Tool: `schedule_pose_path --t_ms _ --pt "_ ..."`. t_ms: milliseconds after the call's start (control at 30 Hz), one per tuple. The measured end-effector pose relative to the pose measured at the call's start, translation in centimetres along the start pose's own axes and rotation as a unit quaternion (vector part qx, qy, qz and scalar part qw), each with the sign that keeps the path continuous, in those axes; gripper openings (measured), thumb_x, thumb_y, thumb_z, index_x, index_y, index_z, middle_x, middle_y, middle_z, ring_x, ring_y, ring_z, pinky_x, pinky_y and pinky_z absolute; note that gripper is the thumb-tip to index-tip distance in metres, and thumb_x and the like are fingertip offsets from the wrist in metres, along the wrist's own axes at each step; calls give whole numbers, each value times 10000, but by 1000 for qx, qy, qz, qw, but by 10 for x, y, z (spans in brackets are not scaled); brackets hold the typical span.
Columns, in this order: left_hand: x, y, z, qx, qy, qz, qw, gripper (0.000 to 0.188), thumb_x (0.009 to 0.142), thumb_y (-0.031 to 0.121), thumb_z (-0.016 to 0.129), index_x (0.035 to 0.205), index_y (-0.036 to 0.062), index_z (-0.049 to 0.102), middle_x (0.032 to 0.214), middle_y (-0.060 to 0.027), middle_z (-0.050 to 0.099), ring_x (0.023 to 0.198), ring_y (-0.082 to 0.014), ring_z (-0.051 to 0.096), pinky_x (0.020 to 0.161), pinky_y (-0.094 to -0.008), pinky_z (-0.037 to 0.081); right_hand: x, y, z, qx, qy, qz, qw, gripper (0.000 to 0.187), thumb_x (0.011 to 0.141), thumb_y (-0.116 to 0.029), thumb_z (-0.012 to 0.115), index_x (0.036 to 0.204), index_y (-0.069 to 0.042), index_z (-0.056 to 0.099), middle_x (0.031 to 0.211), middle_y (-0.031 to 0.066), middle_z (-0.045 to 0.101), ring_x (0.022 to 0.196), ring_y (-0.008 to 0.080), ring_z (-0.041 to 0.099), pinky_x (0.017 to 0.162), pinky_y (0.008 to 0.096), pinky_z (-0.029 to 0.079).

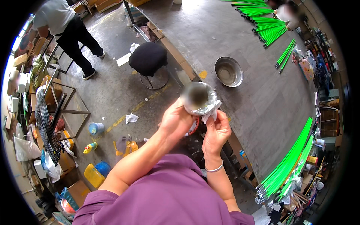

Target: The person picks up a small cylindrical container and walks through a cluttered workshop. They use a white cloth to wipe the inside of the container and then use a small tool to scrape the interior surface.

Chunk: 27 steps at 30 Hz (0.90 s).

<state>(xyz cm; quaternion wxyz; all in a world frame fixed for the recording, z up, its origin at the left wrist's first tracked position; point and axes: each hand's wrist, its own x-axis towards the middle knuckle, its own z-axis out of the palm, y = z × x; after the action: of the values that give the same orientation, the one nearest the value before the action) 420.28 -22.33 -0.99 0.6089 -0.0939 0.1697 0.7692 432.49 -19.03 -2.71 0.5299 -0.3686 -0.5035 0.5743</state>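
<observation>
A silvery round piece (pixel 197 98), its middle blurred, is held nearer the wearer than the basin (pixel 228 71) and to its left; its left side is gripped by the left hand (pixel 177 117), whose fingers are partly hidden; at its right edge a white cloth (pixel 212 112) is pinched by the right hand (pixel 218 132); the basin is borne by the grey tabletop (pixel 262 97); green rods (pixel 288 163) are laid to the basin's right, both nearer and farther; left of the basin a black stool (pixel 148 59) is seen.
</observation>
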Motion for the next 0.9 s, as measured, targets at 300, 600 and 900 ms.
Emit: schedule_pose_path --t_ms 300,600,900 --pt "11 -23 -15 -38 -67 29 997 238 966 293 527 1147 139 543 1092 -27 591 1007 -167 556 933 -352 467 17 -22 32 -282 -62 -258 922 193 734 -14 769 879 -24 643 838 70 581 739 187 582 633 290 470" --pt "10 -21 -9 -84 -94 48 991 267 964 308 517 1139 111 563 1126 -28 595 1059 -178 531 982 -358 422 25 -30 34 -343 -67 -323 880 181 763 -1 737 915 -11 639 845 62 558 710 173 567 604 282 472" --pt "1 -13 -6 -61 -71 24 995 331 962 264 522 1233 73 517 1266 -79 554 1210 -222 478 1115 -400 303 34 -32 27 -35 31 -49 998 109 883 -7 623 976 46 601 946 43 577 826 97 553 728 224 469"
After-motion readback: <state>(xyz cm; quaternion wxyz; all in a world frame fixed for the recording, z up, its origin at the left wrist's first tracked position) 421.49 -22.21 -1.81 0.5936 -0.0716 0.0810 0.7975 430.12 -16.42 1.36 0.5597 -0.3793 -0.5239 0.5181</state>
